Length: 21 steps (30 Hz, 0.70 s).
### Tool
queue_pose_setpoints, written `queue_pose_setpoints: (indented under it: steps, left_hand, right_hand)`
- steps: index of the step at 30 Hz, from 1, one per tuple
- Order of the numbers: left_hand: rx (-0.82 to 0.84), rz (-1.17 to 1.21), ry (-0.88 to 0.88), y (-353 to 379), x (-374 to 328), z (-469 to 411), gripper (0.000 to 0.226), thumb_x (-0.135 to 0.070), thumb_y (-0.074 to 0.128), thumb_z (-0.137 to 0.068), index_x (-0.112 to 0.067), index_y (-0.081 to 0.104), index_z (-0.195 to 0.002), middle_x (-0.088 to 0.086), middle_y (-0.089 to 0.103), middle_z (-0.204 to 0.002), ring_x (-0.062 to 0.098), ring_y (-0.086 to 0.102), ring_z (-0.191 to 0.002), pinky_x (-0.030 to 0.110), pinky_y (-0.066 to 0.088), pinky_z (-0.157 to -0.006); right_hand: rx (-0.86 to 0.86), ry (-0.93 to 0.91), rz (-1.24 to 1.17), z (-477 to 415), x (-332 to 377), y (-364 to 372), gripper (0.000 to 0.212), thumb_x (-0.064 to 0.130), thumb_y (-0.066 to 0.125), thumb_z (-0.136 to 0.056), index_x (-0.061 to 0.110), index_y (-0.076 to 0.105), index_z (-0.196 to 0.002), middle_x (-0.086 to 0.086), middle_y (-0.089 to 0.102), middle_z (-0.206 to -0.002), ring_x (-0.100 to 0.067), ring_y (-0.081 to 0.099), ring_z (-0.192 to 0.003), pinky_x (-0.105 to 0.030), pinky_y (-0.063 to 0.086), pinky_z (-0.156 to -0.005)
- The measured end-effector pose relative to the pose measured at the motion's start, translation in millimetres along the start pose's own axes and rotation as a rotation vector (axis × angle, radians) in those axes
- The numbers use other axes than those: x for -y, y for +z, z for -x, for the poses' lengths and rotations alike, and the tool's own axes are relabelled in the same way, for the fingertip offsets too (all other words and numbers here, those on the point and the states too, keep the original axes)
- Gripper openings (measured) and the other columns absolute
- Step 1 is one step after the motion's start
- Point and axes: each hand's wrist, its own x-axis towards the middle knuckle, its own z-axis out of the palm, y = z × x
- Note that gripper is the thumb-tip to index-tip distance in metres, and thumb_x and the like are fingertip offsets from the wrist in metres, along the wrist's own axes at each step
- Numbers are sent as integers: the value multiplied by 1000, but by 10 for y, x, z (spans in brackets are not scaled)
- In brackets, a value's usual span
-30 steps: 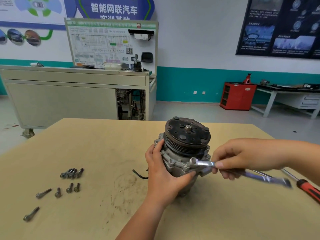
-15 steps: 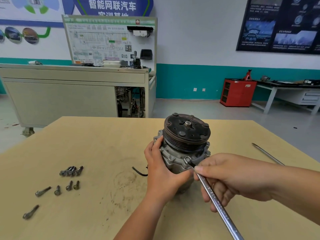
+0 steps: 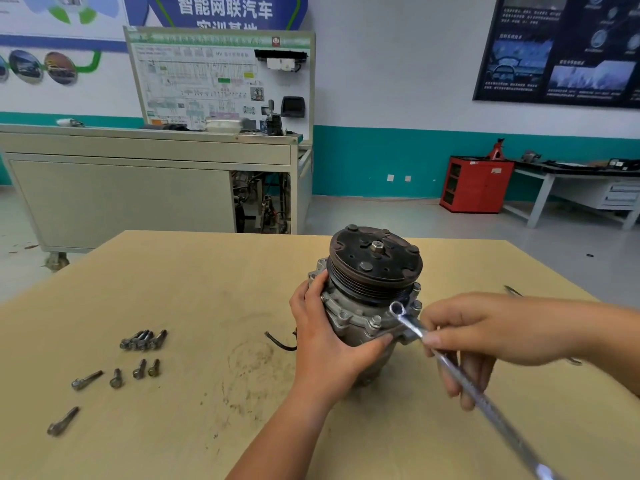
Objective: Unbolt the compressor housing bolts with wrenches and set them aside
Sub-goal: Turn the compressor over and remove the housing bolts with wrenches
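Wrench (image 3: 485, 403) runs from the table's near right corner up to the compressor (image 3: 367, 306); ring end sits at the flange rim, right side. Can't tell if it's fully seated on a bolt head. Right hand (image 3: 485, 334) pinches the shank close to the ring end, thumb and forefinger closed on it, other fingers curled loosely under. Judgement: stiff steel, long lever, but a grip that far forward gives little torque; sliding back along the shank would help on a tight bolt.

Left hand (image 3: 329, 341) wraps the housing's left side, thumb across the front below the flange, fully closed on it. Compressor stands pulley-up near the table's middle, slightly right. Looks like heavy cast metal, rigid, probably oily, so it likely wants to rotate or tip under wrench load. Body below the flange is the sensible hold.

Removed bolts (image 3: 143, 341) lie well apart toward the left edge: one tight cluster, a loose row nearer, one alone (image 3: 62, 421) nearest. Short black wire (image 3: 278, 342) trails from the housing's left. Pulley overhangs the flange bolts (image 3: 375, 322), limiting wrench clearance. Thin metal tool tip (image 3: 512, 291) shows by the right edge.
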Motion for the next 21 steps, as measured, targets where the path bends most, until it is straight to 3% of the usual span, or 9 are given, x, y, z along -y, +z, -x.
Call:
queue_pose_setpoints:
  steps: [3, 5, 11, 13, 16, 19, 21]
  left_hand:
    - [1, 0, -2, -1, 15, 16, 102, -58, 73, -45, -48, 23, -134, -11, 23, -137, -3, 28, -130, 14, 29, -109]
    - [2, -2, -6, 0, 23, 20, 104, -55, 74, -46, -45, 24, -137, -14, 22, -137, -2, 29, -131, 22, 32, -110]
    - [-4, 18, 0, 4, 23, 19, 101, -61, 75, -45, -54, 22, -130, -17, 22, -137, -6, 27, -131, 9, 29, -105]
    - [1, 11, -4, 5, 20, 18, 101, -60, 75, -45, -55, 21, -129, -18, 21, -136, -5, 27, -131, 3, 26, -103]
    - [-1, -4, -3, -1, 1, 12, 98, -60, 74, -45, -54, 21, -127, -14, 21, -137, -5, 27, -129, -1, 22, -100]
    - [3, 11, -5, -7, -15, 10, 96, -59, 73, -44, -54, 23, -126, -10, 22, -138, -5, 27, -128, -3, 21, -99]
    - [7, 23, -11, -9, -28, 10, 96, -58, 73, -44, -54, 23, -126, -10, 22, -138, -6, 28, -128, -2, 22, -99]
  right_hand:
    - [33, -30, -250, -28, 13, 293, 29, 40, 47, -87, 11, 44, -88, -5, 72, -72, -12, 65, -51, -24, 54, -57]
    - [-7, -42, -354, -53, 59, 398, 25, 35, 44, -93, 11, 45, -86, -5, 71, -67, -11, 61, -45, -23, 52, -52]
    - [-71, -20, -406, -135, 98, 422, 27, 31, 38, -99, 10, 49, -85, -3, 65, -56, -10, 54, -38, -18, 45, -41]
    - [-41, 3, -286, -108, 100, 321, 27, 32, 40, -98, 14, 51, -81, -1, 64, -54, -8, 52, -37, -18, 45, -42]
    - [-64, 34, 107, -54, 149, 22, 26, 35, 48, -94, 17, 54, -76, 3, 61, -52, -9, 54, -43, -21, 47, -50]
    - [-343, -35, 632, -92, 113, -220, 20, 44, 54, -89, 29, 64, -81, 12, 63, -68, -4, 57, -63, -26, 47, -66]
    - [-452, -97, 717, -107, 67, -233, 16, 44, 55, -88, 32, 66, -84, 16, 64, -73, -1, 58, -70, -20, 47, -65]
